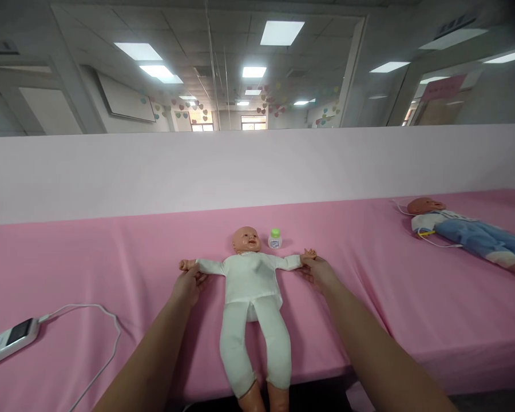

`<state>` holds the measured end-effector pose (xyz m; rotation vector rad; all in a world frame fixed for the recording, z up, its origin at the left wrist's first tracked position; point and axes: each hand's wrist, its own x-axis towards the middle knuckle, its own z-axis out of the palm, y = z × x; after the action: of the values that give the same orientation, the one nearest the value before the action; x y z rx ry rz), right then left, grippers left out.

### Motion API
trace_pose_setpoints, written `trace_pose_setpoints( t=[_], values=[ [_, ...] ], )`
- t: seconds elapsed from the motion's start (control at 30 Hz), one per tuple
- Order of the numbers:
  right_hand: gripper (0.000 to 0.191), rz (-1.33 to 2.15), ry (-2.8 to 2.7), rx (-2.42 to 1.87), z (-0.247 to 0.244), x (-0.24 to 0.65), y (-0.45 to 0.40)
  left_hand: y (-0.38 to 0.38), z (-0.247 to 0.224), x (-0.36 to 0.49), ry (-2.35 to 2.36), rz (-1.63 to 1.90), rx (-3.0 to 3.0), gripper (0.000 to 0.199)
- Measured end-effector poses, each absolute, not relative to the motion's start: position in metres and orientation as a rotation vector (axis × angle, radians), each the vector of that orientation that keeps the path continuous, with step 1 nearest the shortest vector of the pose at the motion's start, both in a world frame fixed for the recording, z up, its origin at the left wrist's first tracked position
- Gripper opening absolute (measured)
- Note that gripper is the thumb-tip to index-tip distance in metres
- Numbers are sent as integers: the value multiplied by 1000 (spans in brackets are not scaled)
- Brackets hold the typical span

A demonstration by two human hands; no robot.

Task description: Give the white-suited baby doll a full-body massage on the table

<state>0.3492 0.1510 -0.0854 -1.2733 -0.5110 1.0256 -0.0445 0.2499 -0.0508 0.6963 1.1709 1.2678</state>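
Observation:
A baby doll [251, 280] in a white top and white leggings lies on its back, its arms stretched out to both sides. My left hand [191, 284] is closed around the doll's wrist on the left, at the cuff. On the other side, my right hand [318, 273] grips the doll's wrist, with the small doll hand showing above my fingers. Just right of the doll's head stands a small clear bottle [275, 239] with a green cap. The doll's feet reach over the near edge of the table.
Pink cloth [154, 246] covers the long table. A white handheld device [15, 340] with a dark screen and a cable lies at left. Another doll [467, 232] in blue and white clothes lies at far right. Behind rises a white wall [240, 171] with glass above.

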Motion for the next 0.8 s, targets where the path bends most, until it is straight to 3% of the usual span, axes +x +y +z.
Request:
trace_pose_setpoints(
  t=[0.17,0.3,0.37,0.47,0.57,0.67,0.8],
  values=[
    [31,1053,-533,-1220,-80,345,150,245,-47,-43,1143,1278,701,19],
    [42,745,-709,-1121,-75,320,147,231,-42,-35,1161,1362,981,25],
    [39,554,-950,-1109,-71,301,143,221,-42,-28,1192,1371,1288,26],
    [32,386,-1462,-1122,-66,276,134,207,-44,-17,1180,1233,1822,36],
    [41,187,-1846,-1172,-64,264,127,201,-44,-13,1082,1001,2315,42],
    [52,72,-1993,-1214,-63,263,124,202,-41,-18,1027,820,2603,45],
    [50,22,-2069,-1219,-63,264,123,203,-34,-26,989,648,2780,59]
  ],
)
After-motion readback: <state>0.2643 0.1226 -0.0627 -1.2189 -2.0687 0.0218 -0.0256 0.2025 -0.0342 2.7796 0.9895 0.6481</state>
